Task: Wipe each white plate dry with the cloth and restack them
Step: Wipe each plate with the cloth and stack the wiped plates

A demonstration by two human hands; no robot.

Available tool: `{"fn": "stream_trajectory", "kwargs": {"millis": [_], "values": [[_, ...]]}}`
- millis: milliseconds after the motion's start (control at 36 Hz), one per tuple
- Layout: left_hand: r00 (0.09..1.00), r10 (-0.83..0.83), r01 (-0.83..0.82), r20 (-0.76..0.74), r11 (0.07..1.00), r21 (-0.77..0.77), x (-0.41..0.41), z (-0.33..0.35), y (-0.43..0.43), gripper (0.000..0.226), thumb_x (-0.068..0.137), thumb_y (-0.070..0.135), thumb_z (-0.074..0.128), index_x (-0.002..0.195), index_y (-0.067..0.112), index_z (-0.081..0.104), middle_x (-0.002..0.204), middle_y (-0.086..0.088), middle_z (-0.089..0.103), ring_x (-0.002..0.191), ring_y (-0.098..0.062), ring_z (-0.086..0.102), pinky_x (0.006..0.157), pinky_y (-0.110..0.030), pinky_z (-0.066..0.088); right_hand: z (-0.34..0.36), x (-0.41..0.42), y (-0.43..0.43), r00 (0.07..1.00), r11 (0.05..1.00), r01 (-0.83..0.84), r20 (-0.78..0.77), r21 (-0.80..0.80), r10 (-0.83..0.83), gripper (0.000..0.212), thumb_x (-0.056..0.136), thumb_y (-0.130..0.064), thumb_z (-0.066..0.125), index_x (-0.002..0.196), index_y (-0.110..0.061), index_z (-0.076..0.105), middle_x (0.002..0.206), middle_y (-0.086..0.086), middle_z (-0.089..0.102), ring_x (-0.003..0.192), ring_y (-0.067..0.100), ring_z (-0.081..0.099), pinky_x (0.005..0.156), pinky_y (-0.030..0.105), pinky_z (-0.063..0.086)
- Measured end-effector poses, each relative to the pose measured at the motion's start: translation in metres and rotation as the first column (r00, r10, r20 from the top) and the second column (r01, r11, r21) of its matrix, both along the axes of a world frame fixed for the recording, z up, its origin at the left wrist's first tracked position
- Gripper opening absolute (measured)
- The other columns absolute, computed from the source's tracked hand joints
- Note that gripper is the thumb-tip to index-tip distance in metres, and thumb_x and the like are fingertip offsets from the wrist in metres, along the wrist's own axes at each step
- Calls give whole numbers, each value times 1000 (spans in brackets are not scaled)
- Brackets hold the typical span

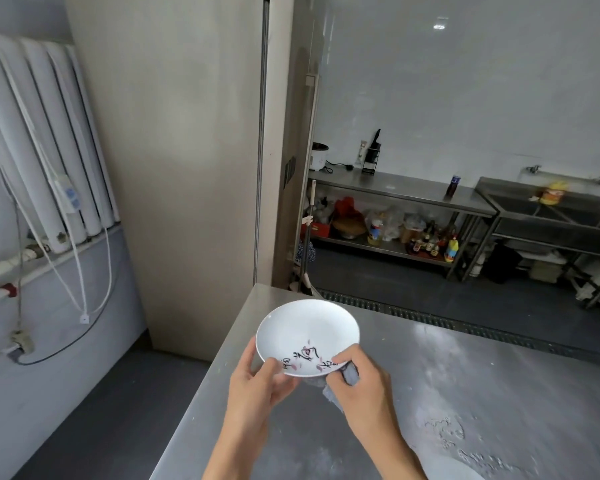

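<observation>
A white plate [305, 332] with black and pink markings near its front rim is held tilted above the steel table's near left corner. My left hand [257, 382] grips its left front rim, thumb on the inside. My right hand [361, 386] holds the right front rim together with a grey cloth [343, 379], which is bunched under the plate and mostly hidden by my fingers. The edge of another white plate [458, 472] shows at the bottom of the view.
The steel table [482, 393] carries white smears and stretches right. A tall steel cabinet [187, 168] stands close behind its left corner. Across the floor are a shelf bench [395, 188] with bottles and a sink [551, 209].
</observation>
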State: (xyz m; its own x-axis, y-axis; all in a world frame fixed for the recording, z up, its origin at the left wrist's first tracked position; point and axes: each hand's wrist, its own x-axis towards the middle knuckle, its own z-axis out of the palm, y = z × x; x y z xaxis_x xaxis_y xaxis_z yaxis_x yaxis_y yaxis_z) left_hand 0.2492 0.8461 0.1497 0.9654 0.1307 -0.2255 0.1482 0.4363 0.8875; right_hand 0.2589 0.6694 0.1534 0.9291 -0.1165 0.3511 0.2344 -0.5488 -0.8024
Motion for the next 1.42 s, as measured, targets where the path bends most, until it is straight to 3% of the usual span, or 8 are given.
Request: {"fn": "stream_trajectory", "kwargs": {"millis": [83, 250, 444, 528, 639, 750, 1083, 1417], "values": [[996, 30, -58, 81, 927, 371, 3, -4, 5, 59, 93, 23, 74, 145, 41, 52, 123, 8, 71, 111, -12, 72, 91, -33, 60, 4, 4, -6, 999, 999, 23, 36, -49, -21, 31, 75, -4, 74, 79, -29, 57, 74, -11, 61, 74, 11, 57, 53, 19, 42], [819, -399, -260, 413, 383, 886, 3, -9, 12, 48, 91, 48, 75, 137, 48, 63, 145, 20, 55, 144, 2, 43, 123, -36, 34, 15, 9, -12, 999, 993, 50, 14, -111, -49, 30, 77, -8, 74, 75, -31, 55, 67, -11, 56, 70, 8, 52, 51, 14, 35], [774, -467, -409, 427, 145, 901, 18, 1, 3, 60, 75, 5, 87, 114, 45, 66, 104, 27, 68, 79, -4, 66, 47, -26, 53, 27, 14, -11, 999, 991, -4, -39, -132, -2, 41, 82, -11, 75, 78, -46, 55, 85, -11, 67, 83, 4, 61, 59, 16, 50], [857, -363, -305, 366, 216, 928, 19, -2, 3, 32, 97, 24, 70, 114, 45, 53, 90, 22, 61, 75, -11, 56, 54, -26, 42, 33, 15, -11, 997, 999, -16, -80, -33, 14, 52, 85, -11, 69, 104, -59, 60, 97, -20, 67, 92, -1, 60, 71, 13, 49], [910, -291, -1, 296, 713, 702, 11, -5, 1, 13, 96, 35, 63, 108, 37, 70, 88, 7, 74, 75, -24, 69, 74, -41, 58, 31, 13, -11, 993, 981, 120, -22, 154, -118, 53, 90, -11, 64, 112, -59, 56, 103, -29, 64, 95, -3, 61, 76, 15, 48], [953, -193, 107, 235, 936, 335, 3, 1, -5, 25, 85, 37, 72, 109, 35, 76, 107, -4, 79, 100, -28, 76, 80, -45, 65, 30, 15, -8, 974, 958, 203, 56, 204, -218, 41, 96, -16, 63, 118, -50, 55, 117, -25, 57, 109, -9, 54, 92, 24, 47], [989, -48, 50, 139, 999, -11, 0, 21, -9, 20, 86, 26, 72, 104, 20, 79, 113, -16, 77, 95, -35, 77, 69, -39, 63, 29, 5, 11, 967, 940, -196, 106, -279, 233, 34, 98, -32, 60, 131, -35, 61, 131, -30, 44, 123, -7, 46, 98, 8, 41], [981, -136, 136, 142, 991, 9, -7, 16, 9, 31, 80, 33, 78, 109, 21, 77, 110, -18, 76, 89, -36, 76, 70, -41, 62, 31, 20, -3, 995, 936, 102, 50, -336, -91, 34, 99, -20, 60, 132, -28, 64, 130, -15, 56, 116, 13, 51, 93, 30, 49]]}}
